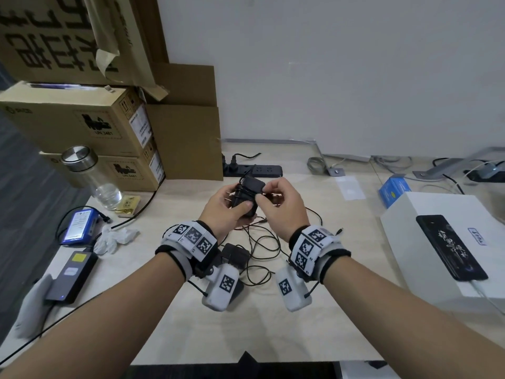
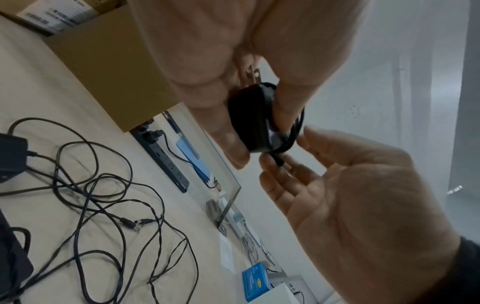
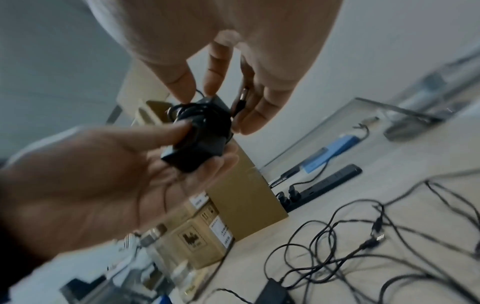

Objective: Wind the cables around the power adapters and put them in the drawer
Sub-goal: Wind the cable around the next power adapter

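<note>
My left hand grips a black power adapter above the desk, thumb on its face and plug prongs pointing left. Its cable is wound in several turns round the body. My right hand pinches the cable's free end, and the barrel plug lies across its fingers beside the adapter. A second black adapter lies on the desk, partly hidden behind my left wrist. Loose tangled cables spread out beside it. No drawer is in view.
Stacked cardboard boxes stand at the back left, with a glass bottle in front. A black power strip lies behind my hands. On the left are a blue battery pack, a black power brick and crumpled tissue. A white box with a phone sits on the right.
</note>
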